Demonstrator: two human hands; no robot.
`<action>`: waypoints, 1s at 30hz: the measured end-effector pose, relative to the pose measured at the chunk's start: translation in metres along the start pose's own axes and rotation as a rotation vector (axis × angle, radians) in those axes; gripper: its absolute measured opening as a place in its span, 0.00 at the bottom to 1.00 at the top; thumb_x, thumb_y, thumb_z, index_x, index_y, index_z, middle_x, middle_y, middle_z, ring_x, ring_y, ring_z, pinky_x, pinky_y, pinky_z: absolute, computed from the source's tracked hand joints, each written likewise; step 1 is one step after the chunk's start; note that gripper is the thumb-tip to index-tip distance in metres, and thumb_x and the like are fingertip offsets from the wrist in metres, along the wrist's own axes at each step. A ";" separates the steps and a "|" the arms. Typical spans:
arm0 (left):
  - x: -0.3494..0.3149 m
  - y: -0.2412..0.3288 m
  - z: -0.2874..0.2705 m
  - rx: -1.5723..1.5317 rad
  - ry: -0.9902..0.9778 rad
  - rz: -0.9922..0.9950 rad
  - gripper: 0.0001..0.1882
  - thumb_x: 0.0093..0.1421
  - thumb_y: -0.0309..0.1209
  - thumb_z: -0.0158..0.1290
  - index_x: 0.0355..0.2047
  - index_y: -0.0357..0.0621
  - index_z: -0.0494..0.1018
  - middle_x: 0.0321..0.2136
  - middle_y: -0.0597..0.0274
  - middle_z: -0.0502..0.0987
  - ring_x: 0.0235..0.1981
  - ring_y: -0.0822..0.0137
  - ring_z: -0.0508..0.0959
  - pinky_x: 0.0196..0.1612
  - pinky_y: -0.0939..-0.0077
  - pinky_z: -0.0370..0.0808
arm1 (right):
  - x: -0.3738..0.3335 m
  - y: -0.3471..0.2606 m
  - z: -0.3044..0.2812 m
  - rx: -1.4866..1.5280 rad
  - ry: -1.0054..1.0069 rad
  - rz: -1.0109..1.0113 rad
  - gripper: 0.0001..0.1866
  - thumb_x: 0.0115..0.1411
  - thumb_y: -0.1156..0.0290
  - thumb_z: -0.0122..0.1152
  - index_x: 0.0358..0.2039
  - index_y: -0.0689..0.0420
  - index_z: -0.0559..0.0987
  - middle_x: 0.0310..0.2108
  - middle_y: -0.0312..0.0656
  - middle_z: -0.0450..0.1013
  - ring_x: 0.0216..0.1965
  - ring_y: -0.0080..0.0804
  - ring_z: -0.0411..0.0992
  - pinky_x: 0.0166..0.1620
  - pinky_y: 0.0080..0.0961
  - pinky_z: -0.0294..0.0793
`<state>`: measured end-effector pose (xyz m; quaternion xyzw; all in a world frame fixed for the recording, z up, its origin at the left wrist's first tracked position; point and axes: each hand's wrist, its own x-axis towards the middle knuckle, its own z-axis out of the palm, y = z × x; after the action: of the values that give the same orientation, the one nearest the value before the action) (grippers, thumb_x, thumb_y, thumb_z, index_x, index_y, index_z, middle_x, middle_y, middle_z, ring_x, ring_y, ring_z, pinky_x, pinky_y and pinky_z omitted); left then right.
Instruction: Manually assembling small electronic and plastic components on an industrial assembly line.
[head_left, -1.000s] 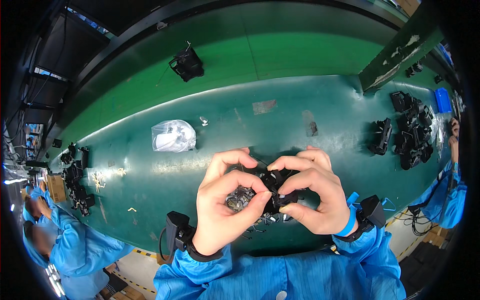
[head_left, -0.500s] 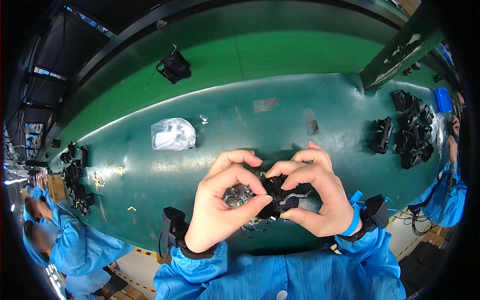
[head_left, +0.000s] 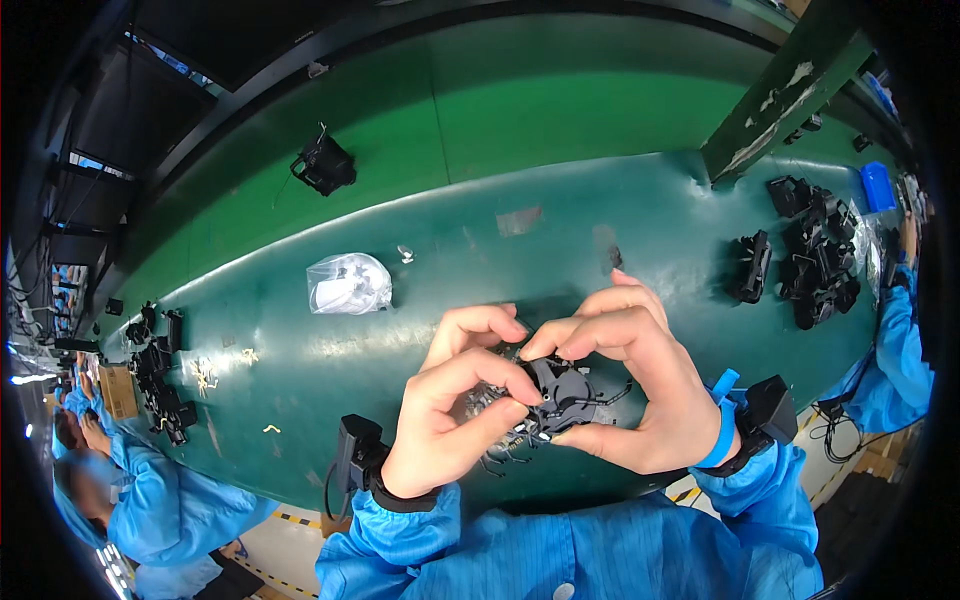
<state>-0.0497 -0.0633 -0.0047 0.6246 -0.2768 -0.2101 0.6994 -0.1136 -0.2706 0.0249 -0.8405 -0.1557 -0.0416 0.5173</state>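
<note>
A small black plastic part with a rounded dark-grey face and a short black wire is held between both hands over the near middle of the table. My right hand grips it by its far and near edges, fingers curved around it. On its left side, the thumb and index finger of my left hand are pinched together; whether a tiny piece sits between them I cannot make out. Just beneath and behind my left fingers lies a heap of small metal pieces, mostly covered by the hands.
A clear plastic bag of white pieces lies beyond my left hand. Black assemblies are heaped at the right and left. One black device stands at the back. A green post rises back right. Co-workers sit on both sides.
The black part has turned in my fingers, so its rounded grey face now shows. My right hand has shifted slightly to the right. The whole view has moved a little.
</note>
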 end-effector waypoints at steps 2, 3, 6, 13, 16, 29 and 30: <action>-0.001 -0.001 -0.003 -0.039 0.000 0.024 0.08 0.48 0.19 0.62 0.29 0.44 0.79 0.49 0.57 0.65 0.58 0.53 0.64 0.62 0.56 0.60 | 0.004 -0.006 -0.001 0.028 -0.006 0.002 0.31 0.44 0.72 0.74 0.48 0.52 0.68 0.48 0.35 0.73 0.51 0.37 0.64 0.64 0.54 0.45; -0.002 -0.001 -0.005 -0.077 0.002 0.042 0.08 0.47 0.19 0.63 0.29 0.43 0.78 0.50 0.57 0.65 0.59 0.52 0.64 0.62 0.55 0.60 | 0.007 -0.009 -0.001 0.061 -0.014 0.008 0.31 0.43 0.73 0.73 0.49 0.53 0.70 0.48 0.33 0.71 0.51 0.40 0.65 0.64 0.56 0.49; -0.003 0.001 -0.006 -0.188 0.015 0.032 0.09 0.46 0.19 0.63 0.28 0.43 0.78 0.50 0.57 0.65 0.60 0.53 0.63 0.62 0.55 0.59 | 0.016 -0.012 0.000 0.086 -0.043 -0.027 0.32 0.43 0.73 0.73 0.50 0.53 0.70 0.48 0.36 0.71 0.52 0.42 0.64 0.62 0.50 0.54; -0.002 -0.005 -0.003 -0.099 0.292 0.179 0.10 0.53 0.28 0.62 0.36 0.41 0.78 0.54 0.57 0.64 0.59 0.56 0.63 0.63 0.57 0.58 | 0.047 0.001 0.006 0.132 0.013 -0.056 0.28 0.44 0.74 0.69 0.49 0.55 0.71 0.47 0.41 0.70 0.52 0.45 0.64 0.57 0.38 0.62; 0.000 0.000 0.003 0.106 0.525 0.150 0.24 0.57 0.33 0.58 0.52 0.38 0.70 0.60 0.55 0.61 0.59 0.63 0.64 0.59 0.70 0.61 | 0.086 0.039 -0.004 -0.063 0.296 -0.071 0.25 0.44 0.75 0.65 0.46 0.56 0.71 0.46 0.44 0.69 0.51 0.46 0.65 0.57 0.37 0.65; 0.001 0.002 0.011 0.124 0.409 -0.025 0.10 0.61 0.25 0.51 0.42 0.36 0.74 0.50 0.57 0.70 0.49 0.66 0.72 0.56 0.72 0.65 | 0.159 0.114 -0.029 -0.575 0.609 0.032 0.51 0.40 0.62 0.75 0.62 0.61 0.58 0.61 0.53 0.58 0.61 0.54 0.56 0.63 0.45 0.57; 0.000 0.003 0.011 0.112 0.422 -0.028 0.10 0.61 0.25 0.50 0.42 0.36 0.74 0.50 0.57 0.70 0.49 0.66 0.72 0.56 0.71 0.65 | 0.148 0.097 -0.034 -0.541 0.589 -0.018 0.49 0.42 0.63 0.74 0.62 0.60 0.57 0.62 0.53 0.55 0.62 0.55 0.54 0.64 0.45 0.55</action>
<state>-0.0573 -0.0715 -0.0013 0.6963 -0.1267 -0.0690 0.7031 0.0589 -0.3086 -0.0086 -0.8971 0.0085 -0.3247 0.2996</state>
